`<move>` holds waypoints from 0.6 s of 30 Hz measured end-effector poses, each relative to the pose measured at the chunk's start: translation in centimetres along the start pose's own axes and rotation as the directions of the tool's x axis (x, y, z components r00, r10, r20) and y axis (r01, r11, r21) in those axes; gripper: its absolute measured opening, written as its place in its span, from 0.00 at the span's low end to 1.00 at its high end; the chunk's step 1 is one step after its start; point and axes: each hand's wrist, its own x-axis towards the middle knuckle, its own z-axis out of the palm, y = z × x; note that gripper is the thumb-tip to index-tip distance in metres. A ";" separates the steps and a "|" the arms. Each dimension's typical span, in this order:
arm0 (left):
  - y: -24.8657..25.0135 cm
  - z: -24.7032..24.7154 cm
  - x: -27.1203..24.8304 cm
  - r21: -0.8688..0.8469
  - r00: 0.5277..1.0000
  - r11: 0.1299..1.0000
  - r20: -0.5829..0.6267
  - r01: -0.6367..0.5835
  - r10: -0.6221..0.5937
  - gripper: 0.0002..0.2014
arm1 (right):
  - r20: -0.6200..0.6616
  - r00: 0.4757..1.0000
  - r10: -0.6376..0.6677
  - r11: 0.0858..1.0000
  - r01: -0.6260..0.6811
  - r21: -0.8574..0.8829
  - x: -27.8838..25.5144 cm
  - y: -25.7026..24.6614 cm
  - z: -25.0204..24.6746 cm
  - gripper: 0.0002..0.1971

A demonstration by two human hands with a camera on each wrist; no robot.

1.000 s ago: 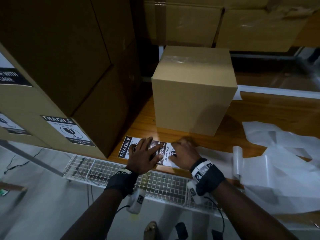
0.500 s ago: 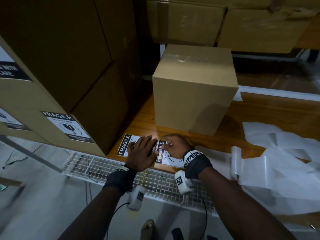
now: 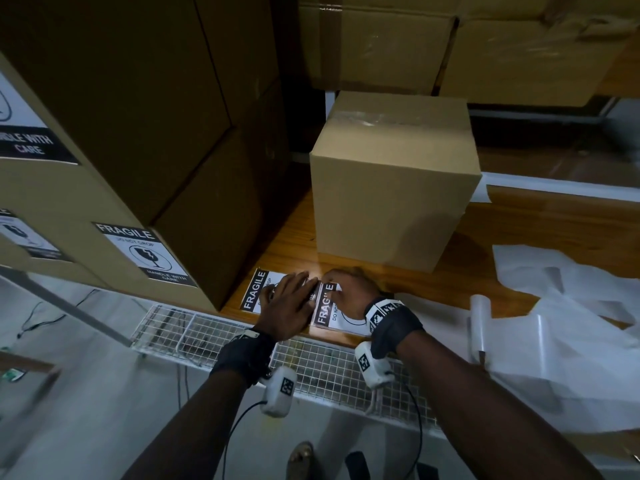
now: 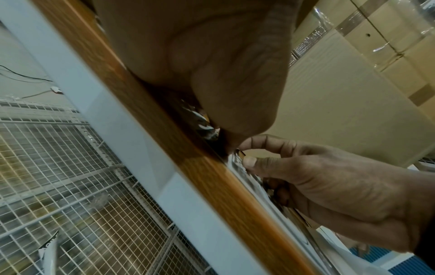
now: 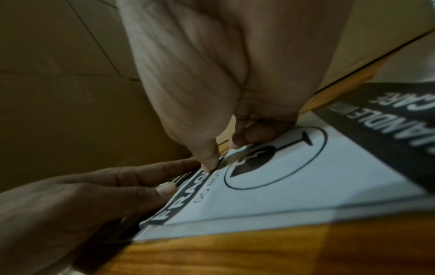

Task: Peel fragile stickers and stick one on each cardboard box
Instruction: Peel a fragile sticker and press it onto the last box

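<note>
A sheet of black-and-white fragile stickers (image 3: 255,289) lies at the near edge of the wooden table (image 3: 540,223). My left hand (image 3: 292,292) lies flat on the sheet with straight fingers and presses it down; the hand also shows in the right wrist view (image 5: 98,188). My right hand (image 3: 334,284) is curled over the right-hand sticker (image 3: 332,311), and its thumb and forefinger pinch that sticker's (image 5: 306,176) far corner by the FRAGILE band. Just behind the hands stands a plain taped cardboard box (image 3: 391,202) with no sticker on its visible faces.
Tall cardboard boxes (image 3: 114,109) on the left carry fragile stickers (image 3: 145,252). More boxes (image 3: 381,39) are stacked at the back. Loose white backing paper (image 3: 571,323) covers the table's right side. A white wire mesh tray (image 3: 207,337) hangs below the table edge.
My right hand has slid left and away from me to the sticker's far corner, close to the left fingertips, and its fingers have curled. The left hand has stayed pressing the sheet.
</note>
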 end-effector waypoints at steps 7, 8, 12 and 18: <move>0.3 -0.1 -0.1 -0.010 1.000 1.000 -0.002 0.007 -0.007 0.42 | -0.111 0.994 -0.011 1.000 0.014 0.022 0.4 0.4 0.6 0.04; 0.2 -0.1 -0.2 -0.012 1.000 1.000 -0.006 0.007 -0.007 0.44 | -0.115 0.993 -0.016 0.999 0.021 0.045 0.4 0.4 0.6 0.04; 0.1 0.0 0.0 -0.024 1.000 1.000 -0.010 0.014 -0.014 0.41 | -0.120 0.993 0.000 0.984 0.021 0.175 0.1 0.6 0.3 0.06; 0.2 -0.3 0.0 0.003 1.000 1.000 -0.015 0.010 -0.010 0.36 | -0.177 0.983 0.051 0.923 0.022 0.385 -1.6 1.1 -1.2 0.03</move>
